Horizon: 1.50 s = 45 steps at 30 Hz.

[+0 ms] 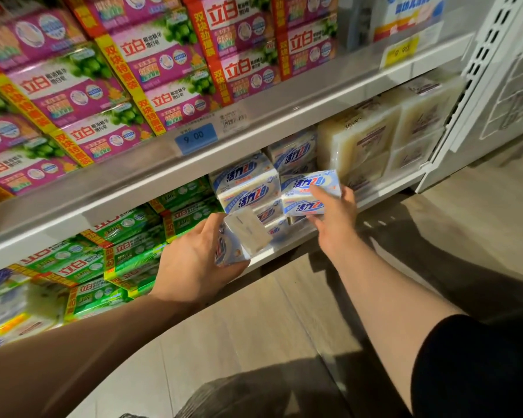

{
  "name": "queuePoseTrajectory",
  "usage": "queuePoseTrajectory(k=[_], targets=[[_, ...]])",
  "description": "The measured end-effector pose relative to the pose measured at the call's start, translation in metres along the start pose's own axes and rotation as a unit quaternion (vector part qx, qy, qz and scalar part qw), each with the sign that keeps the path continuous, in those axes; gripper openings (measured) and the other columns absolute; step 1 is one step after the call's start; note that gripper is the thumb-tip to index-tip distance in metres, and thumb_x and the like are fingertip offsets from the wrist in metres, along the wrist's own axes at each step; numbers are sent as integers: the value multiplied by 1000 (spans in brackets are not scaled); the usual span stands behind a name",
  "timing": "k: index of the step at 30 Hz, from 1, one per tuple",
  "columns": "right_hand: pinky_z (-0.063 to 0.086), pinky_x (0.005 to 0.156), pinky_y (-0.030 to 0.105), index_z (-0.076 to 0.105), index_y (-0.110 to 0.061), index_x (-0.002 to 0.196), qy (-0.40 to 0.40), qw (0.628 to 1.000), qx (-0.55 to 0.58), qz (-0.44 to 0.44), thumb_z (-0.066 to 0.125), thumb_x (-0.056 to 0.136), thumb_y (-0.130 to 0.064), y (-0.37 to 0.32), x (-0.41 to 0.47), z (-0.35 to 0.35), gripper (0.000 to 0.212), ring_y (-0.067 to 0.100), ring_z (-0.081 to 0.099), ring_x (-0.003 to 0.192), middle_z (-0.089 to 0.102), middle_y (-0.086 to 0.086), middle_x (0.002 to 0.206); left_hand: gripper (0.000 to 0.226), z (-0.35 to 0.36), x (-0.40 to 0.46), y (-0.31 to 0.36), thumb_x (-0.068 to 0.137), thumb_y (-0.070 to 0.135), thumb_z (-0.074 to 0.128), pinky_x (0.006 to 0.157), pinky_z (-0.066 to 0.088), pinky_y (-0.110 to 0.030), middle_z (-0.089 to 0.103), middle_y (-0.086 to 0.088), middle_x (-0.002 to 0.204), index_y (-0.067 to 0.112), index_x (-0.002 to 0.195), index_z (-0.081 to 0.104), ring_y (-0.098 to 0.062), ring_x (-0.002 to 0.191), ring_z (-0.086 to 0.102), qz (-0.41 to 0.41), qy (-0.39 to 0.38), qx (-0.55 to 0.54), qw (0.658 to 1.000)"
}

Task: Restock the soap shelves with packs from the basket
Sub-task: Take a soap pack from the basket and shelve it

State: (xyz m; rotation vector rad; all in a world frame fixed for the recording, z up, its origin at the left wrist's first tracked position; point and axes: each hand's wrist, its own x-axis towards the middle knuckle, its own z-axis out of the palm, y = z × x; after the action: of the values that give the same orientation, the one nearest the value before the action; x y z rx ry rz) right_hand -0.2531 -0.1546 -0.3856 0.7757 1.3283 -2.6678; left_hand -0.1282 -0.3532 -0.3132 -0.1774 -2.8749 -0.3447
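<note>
Shelf (284, 248) front: each hand grips a blue-and-white soap pack (310, 193).

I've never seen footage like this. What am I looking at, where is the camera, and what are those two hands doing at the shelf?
There is no machine here: a person is restocking soap, and the one picture comes from a camera worn on their head, looking forward and down. The left hand holds a white-and-blue soap pack turned on end. The right hand pinches a matching pack at the front of the lower shelf, among others of that kind. Green packs sit to the left, pale bars to the right, pink packs on the shelf above. A blue tag reads 9.00.
</note>
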Motion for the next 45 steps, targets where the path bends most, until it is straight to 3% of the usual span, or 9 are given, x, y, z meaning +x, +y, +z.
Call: queuePoseTrajectory(k=[6,17,21,28,32,35,38,41,45], targets=[[59,73,46,48,-11,116,126,990,66,-1,86,60,-3,10,-1,8,68,27,69,92,64,11,112,69,-3,-3,-3,70,47,80,60,54,-37,69,-7,107,16,124,52,-30,80,68,0,-1,5,1000],[54,56,23,53,-12,98,87,996,6,5,88,65,-14,-5,5,14,48,15,67,84,67,8,105,68,-10,-3,-5,71,49,77,60,52,-36,69,-7,107,15,125,52,-30,81,67,-4,11,-1,1000],[51,95,39,52,-6,122,177,967,-181,-22,86,65,-41,3,9,20,74,26,60,111,59,10,125,70,-10,-3,-6,73,56,72,58,57,-39,69,-8,106,15,125,51,-30,78,68,12,15,-6,1000],[54,91,41,61,-8,109,132,976,-176,11,71,81,-48,-4,8,25,50,26,66,100,66,12,112,73,-12,-2,0,74,64,55,57,59,-43,69,-5,109,15,127,54,-27,81,70,46,30,-19,998],[49,92,35,57,-4,115,195,935,-273,-113,64,88,-30,-11,-20,35,38,25,60,102,61,9,113,73,-14,6,11,70,65,57,59,59,-43,70,-2,110,19,127,55,-26,82,70,37,42,2,998],[56,80,38,68,-11,79,-56,950,-289,-101,74,75,-44,-34,-58,48,33,21,66,78,69,3,80,70,-21,16,21,67,70,56,59,58,-39,71,5,102,27,123,59,-22,78,69,4,64,17,998],[51,81,38,68,-15,85,-331,845,-418,-43,80,70,-36,-51,-80,50,29,22,64,86,67,4,87,58,-27,26,31,66,66,68,60,53,-31,71,8,92,31,111,64,-19,77,68,-28,80,29,996],[48,70,39,59,-1,94,-318,804,-481,-146,77,59,-21,-47,-83,52,44,24,57,80,62,16,90,56,-28,34,40,62,63,77,57,39,-22,72,8,91,31,108,67,-18,77,69,-37,110,65,991],[50,64,32,61,-12,92,-262,898,-341,-92,71,68,6,-45,-72,21,31,19,60,84,64,6,90,80,-20,39,55,61,66,77,69,50,-28,68,5,112,24,127,60,-18,96,66,9,89,39,995]])
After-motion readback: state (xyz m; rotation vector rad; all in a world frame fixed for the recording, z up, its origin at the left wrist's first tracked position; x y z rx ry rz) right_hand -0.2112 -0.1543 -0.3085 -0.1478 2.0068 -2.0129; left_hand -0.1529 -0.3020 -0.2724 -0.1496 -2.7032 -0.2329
